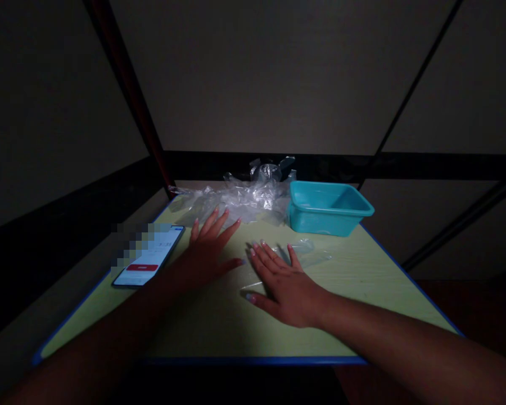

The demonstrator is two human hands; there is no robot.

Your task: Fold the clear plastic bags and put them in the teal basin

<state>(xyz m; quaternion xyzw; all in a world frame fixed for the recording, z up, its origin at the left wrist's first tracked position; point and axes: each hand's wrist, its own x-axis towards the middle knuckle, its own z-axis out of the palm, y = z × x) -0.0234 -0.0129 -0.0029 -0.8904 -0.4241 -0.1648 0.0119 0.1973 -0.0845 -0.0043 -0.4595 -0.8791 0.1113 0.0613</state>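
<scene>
My right hand point(284, 284) lies with its fingers stretched out on a clear plastic bag point(316, 256), which is spread on the light green table point(375, 281). Part of the bag is hidden under the palm and fingers. My left hand point(211, 247) has its fingers spread and holds nothing; it is just in front of a heap of crumpled clear plastic point(257, 197). Whether the left fingertips touch the table or the heap, I cannot tell.
A turquoise plastic basket point(326, 222) stands at the back right, beside the crumpled plastic. To the left, a phone point(152, 259) with a lit screen lies near the table's edge. Dark wall panels rise behind the table, which has a blue rim.
</scene>
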